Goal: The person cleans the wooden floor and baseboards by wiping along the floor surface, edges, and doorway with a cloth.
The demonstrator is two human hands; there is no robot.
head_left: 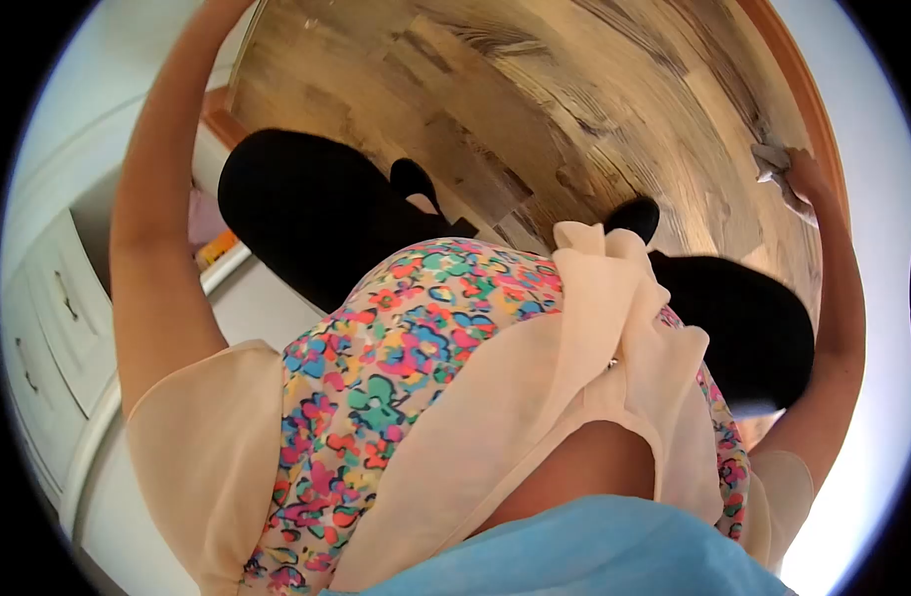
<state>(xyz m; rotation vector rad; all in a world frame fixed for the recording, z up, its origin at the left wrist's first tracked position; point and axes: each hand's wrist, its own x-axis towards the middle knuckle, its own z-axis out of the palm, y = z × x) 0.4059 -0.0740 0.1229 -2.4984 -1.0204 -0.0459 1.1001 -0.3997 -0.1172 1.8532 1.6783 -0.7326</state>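
Observation:
My right hand [805, 177] is low by the floor's right edge, its fingers closed around a crumpled grey cloth [771, 159]. The cloth touches or nearly touches the wood-look floor [574, 109], close to the brown baseboard [811, 89]. My left arm [162, 189] stretches forward along the left side and leaves the picture at the top, so the left hand is hidden.
I am squatting, with black-clad knees [301, 204] spread and dark shoes on the floor. A white cabinet [63, 308] with handles stands at the left, near a shelf holding an orange-yellow item [217, 248]. A white wall [877, 129] rises at the right.

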